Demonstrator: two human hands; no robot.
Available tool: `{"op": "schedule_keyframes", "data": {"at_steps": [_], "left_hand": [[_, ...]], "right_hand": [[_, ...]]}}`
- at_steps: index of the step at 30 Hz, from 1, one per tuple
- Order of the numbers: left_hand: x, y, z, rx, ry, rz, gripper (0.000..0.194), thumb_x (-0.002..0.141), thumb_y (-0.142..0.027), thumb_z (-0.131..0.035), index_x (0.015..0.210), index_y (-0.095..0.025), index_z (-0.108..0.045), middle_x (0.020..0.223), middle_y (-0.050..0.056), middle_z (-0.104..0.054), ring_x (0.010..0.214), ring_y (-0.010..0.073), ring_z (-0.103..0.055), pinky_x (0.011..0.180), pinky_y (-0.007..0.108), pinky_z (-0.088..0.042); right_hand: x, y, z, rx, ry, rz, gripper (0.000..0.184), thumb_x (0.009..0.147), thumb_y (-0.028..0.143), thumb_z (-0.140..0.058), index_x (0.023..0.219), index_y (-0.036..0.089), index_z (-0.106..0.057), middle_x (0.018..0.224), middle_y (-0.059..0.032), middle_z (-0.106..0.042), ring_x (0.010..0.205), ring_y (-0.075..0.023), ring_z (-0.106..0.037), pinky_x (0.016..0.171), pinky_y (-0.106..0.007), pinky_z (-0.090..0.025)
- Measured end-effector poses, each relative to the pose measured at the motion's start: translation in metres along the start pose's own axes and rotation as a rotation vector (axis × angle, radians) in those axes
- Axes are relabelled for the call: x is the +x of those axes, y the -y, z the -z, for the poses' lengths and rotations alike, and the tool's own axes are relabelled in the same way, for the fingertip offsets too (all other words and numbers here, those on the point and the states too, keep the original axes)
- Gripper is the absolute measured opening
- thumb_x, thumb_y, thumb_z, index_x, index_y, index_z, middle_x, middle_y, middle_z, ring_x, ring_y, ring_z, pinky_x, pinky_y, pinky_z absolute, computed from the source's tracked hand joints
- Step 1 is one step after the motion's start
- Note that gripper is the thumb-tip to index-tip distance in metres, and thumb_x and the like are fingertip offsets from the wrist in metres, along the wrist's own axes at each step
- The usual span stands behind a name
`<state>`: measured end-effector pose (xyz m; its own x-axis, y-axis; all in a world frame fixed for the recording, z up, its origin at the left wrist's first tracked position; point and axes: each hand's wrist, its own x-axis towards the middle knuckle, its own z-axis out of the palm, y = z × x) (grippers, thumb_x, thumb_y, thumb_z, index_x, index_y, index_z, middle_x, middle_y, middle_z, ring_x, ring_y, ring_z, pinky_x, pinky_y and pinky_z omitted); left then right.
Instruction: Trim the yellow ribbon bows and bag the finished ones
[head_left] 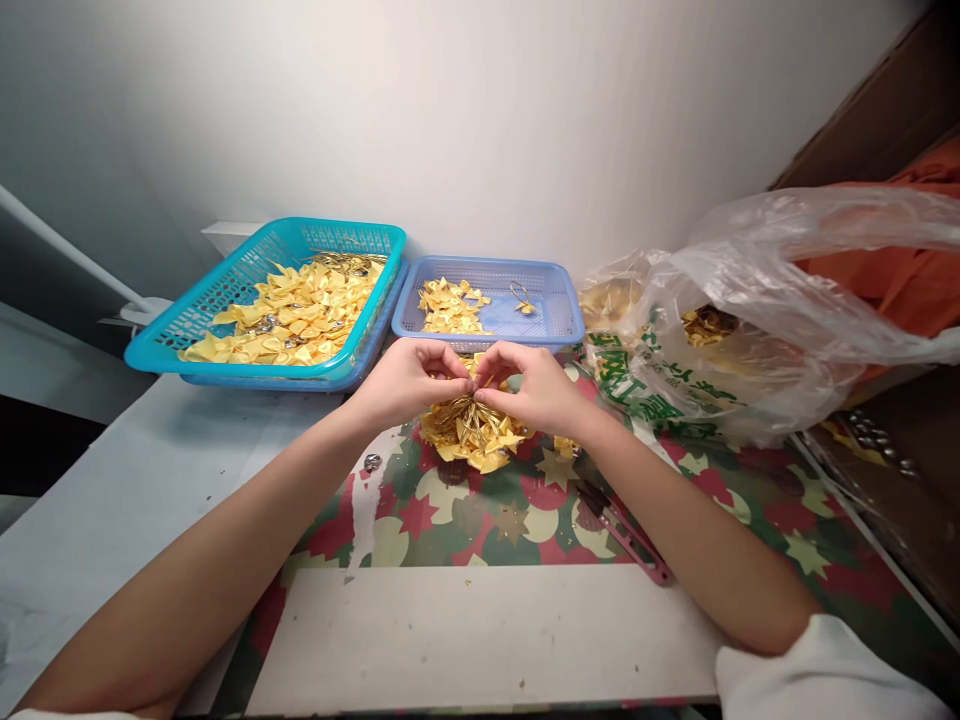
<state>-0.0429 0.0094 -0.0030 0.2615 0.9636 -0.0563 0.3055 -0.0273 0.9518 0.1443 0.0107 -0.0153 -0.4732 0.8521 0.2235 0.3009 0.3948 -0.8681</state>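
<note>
My left hand (409,382) and my right hand (534,388) meet over the table, thumbs and fingertips pinched together almost touching. Between them they grip the gathered top of a bunch of thin gold cords (474,418). The cords fan out downward over a cluster of yellow ribbon bows (491,452) just below my hands. My fingertips hide the exact point where the cords come together. Under my right forearm lies a pair of pink-handled thread snips (634,545).
A teal basket (142,350) of yellow bows, gold cords and small silver bells stands at left. Behind my hands is a blue basket (555,325) with more bows. At right sits a clear plastic bag (795,330). One silver bell (373,462) lies on the patterned tablecloth (540,520).
</note>
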Motion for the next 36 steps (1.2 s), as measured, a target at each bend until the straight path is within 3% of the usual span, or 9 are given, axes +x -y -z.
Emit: {"op": "schedule_keyframes", "data": {"at_steps": [9, 17, 26, 36], "left_hand": [[0.001, 0.003, 0.000, 0.070, -0.027, -0.049, 0.018, 0.062, -0.026, -0.078, 0.061, -0.014, -0.065, 0.064, 0.004, -0.068, 0.057, 0.0113, -0.059, 0.052, 0.022, -0.044], [0.001, 0.005, 0.001, 0.127, -0.030, -0.089, 0.014, 0.065, -0.025, -0.076, 0.063, -0.014, -0.067, 0.063, 0.002, -0.066, 0.057, 0.0103, -0.057, 0.051, 0.021, -0.042], [0.001, 0.004, 0.000, 0.028, -0.001, -0.038, 0.023, 0.062, -0.029, -0.080, 0.063, -0.014, -0.063, 0.059, 0.001, -0.064, 0.053, 0.0094, -0.055, 0.049, 0.021, -0.040], [0.004, 0.003, 0.006, -0.057, 0.069, 0.103, 0.026, 0.059, -0.032, -0.082, 0.066, -0.015, -0.064, 0.068, 0.003, -0.070, 0.061, 0.0121, -0.061, 0.055, 0.024, -0.042]], "right_hand": [[0.001, 0.001, 0.004, -0.112, -0.068, 0.048, 0.008, 0.075, 0.010, -0.063, 0.078, 0.017, -0.061, 0.078, -0.0013, -0.068, 0.074, -0.0144, -0.064, 0.071, -0.029, -0.050], [0.003, -0.005, 0.005, -0.065, -0.008, 0.030, 0.004, 0.075, 0.018, -0.069, 0.079, 0.017, -0.069, 0.080, -0.0027, -0.072, 0.075, -0.0154, -0.066, 0.070, -0.029, -0.050], [0.004, -0.011, -0.003, -0.255, -0.213, 0.313, 0.011, 0.075, 0.015, -0.068, 0.065, 0.021, -0.067, 0.076, -0.0018, -0.071, 0.077, -0.0176, -0.064, 0.077, -0.033, -0.048], [0.002, -0.022, -0.013, -0.228, -0.263, 0.388, 0.014, 0.073, 0.012, -0.067, 0.062, 0.021, -0.066, 0.074, -0.0004, -0.075, 0.076, -0.0176, -0.068, 0.079, -0.033, -0.048]]}}
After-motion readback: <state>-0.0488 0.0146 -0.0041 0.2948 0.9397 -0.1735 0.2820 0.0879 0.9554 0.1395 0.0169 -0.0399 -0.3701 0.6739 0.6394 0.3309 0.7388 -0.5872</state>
